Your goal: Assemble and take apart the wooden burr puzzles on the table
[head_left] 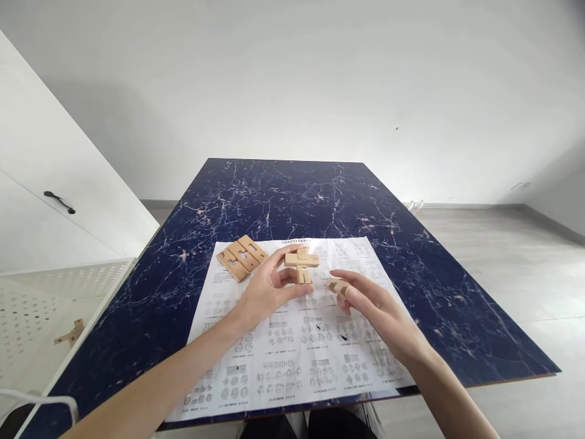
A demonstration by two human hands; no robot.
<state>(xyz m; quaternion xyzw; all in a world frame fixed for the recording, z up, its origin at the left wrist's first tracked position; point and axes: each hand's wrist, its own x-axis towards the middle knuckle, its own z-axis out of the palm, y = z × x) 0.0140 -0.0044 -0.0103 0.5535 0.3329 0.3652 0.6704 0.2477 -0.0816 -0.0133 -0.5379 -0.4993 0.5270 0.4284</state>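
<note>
My left hand point(269, 283) is closed around a cross-shaped assembly of wooden puzzle pieces point(302, 261), held just above a printed sheet. Dark marks show on the faces of these pieces. To the right, my right hand point(370, 302) pinches a single notched wooden puzzle piece point(337, 286) between thumb and fingers. A gap separates that piece from the assembly. Beyond my left hand, several flat wooden pieces with cut-outs point(242, 257) lie side by side, with dark numbers on them. Their near right corner is close to my left fingers.
The paper sheet point(278, 335), printed with small diagrams, covers the near part of a dark blue marbled table point(292, 201). At the left stand a white cabinet point(68, 158) and a perforated white surface point(27, 317) with a wooden cross-shaped object point(70, 333). A white cable point(41, 399) runs at lower left.
</note>
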